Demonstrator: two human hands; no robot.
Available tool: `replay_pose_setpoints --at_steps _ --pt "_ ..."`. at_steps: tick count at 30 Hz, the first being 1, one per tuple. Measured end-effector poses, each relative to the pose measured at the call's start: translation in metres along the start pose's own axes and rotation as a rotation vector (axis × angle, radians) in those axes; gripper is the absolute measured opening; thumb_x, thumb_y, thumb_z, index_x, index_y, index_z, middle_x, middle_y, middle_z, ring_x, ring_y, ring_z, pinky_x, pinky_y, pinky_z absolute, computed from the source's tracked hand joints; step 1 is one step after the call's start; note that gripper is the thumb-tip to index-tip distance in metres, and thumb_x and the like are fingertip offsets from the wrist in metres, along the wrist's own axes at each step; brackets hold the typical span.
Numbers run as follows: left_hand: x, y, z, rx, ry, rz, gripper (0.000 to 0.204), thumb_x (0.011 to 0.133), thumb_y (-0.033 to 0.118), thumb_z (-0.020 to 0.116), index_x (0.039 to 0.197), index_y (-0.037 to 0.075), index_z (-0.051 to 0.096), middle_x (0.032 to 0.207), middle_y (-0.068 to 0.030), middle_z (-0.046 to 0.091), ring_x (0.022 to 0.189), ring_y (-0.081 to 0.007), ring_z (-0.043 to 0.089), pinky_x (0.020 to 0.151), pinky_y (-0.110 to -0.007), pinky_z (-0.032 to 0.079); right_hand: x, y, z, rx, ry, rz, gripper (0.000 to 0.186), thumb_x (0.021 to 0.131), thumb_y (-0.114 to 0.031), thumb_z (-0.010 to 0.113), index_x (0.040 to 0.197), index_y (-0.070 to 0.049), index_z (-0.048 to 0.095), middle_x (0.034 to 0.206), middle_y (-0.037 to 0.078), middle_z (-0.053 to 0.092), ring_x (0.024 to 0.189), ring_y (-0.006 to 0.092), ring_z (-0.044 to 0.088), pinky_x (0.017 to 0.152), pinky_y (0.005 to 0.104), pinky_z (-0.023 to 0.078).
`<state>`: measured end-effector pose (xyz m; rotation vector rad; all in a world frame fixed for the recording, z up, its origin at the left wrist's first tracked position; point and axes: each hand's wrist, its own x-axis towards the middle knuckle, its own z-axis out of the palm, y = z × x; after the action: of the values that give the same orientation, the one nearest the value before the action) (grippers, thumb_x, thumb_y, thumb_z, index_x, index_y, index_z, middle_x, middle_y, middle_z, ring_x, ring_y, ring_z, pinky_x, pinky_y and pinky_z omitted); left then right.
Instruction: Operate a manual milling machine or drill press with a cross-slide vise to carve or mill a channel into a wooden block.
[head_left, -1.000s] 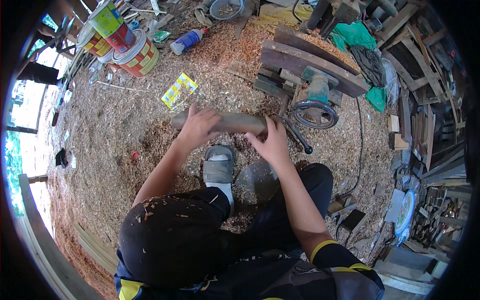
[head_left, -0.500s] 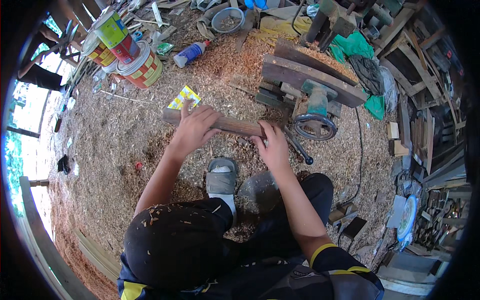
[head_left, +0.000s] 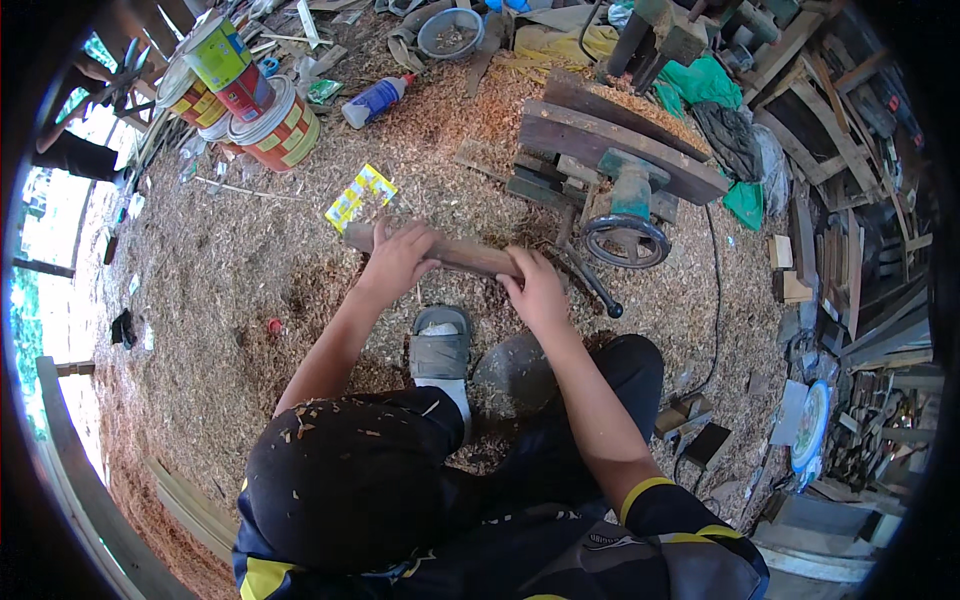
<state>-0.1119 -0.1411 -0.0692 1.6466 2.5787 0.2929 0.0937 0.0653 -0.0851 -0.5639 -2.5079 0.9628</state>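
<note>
One end of the wood [head_left: 472, 257], the right, was hard to make out by the right hand [head_left: 537, 292], while the left hand [head_left: 398, 257] covered a stretch near the other. Both hands' fingers held it, curled over, some tips hidden. Long, narrow and grey-brown, it lay beyond the slipper [head_left: 440, 352], near the yellow wrapper [head_left: 360, 197], over the shavings [head_left: 250, 235].

Wooden piece [head_left: 476, 257] beyond sandal [head_left: 440, 352], packet [head_left: 350, 203] behind its left end, handwheel [head_left: 627, 242] right, buckets [head_left: 245, 97] far left
</note>
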Motion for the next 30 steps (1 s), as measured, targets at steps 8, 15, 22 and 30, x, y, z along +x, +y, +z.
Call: replay_pose_setpoints --at_steps 8,15,22,30 --pt "-0.015 0.002 -0.004 -0.027 0.177 0.025 0.049 0.097 0.027 0.076 0.144 0.018 0.063 0.145 -0.0031 0.068 0.15 -0.0237 0.054 0.128 -0.07 0.019 -0.005 -0.009 -0.002 -0.016 0.072 -0.077 0.047 0.087 -0.012 0.086 0.131 -0.008 0.068 0.126 0.019 0.071 0.119 0.0449 0.067 0.099 0.0519 0.055" --pt "-0.012 0.004 0.022 0.03 0.107 0.009 0.051 0.095 0.022 0.077 0.143 0.019 0.064 0.146 -0.0016 0.068 0.148 -0.0229 0.056 0.125 -0.066 0.023 -0.007 0.008 0.009 0.106 -0.082 0.113 0.051 0.085 -0.005 0.086 0.133 -0.01 0.07 0.129 0.017 0.07 0.121 0.0437 0.066 0.103 0.0514 0.055" --pt "-0.047 0.021 0.034 0.002 0.235 -0.068 0.048 0.095 0.026 0.078 0.14 0.017 0.065 0.144 -0.0007 0.067 0.143 -0.0246 0.058 0.122 -0.066 0.028 -0.014 0.0 0.009 -0.077 -0.024 -0.094 0.051 0.085 -0.017 0.089 0.133 -0.009 0.072 0.143 0.017 0.063 0.133 0.0423 0.061 0.112 0.0513 0.051" --pt "-0.032 -0.008 0.038 -0.075 0.067 -0.053 0.069 0.093 0.046 0.08 0.15 0.011 0.061 0.15 -0.0083 0.062 0.142 -0.0312 0.057 0.121 -0.073 0.029 0.0 0.021 0.024 -0.206 -0.26 -0.013 0.084 0.087 -0.039 0.09 0.158 -0.012 0.054 0.16 0.018 0.053 0.148 0.0424 0.049 0.124 0.0591 0.037"
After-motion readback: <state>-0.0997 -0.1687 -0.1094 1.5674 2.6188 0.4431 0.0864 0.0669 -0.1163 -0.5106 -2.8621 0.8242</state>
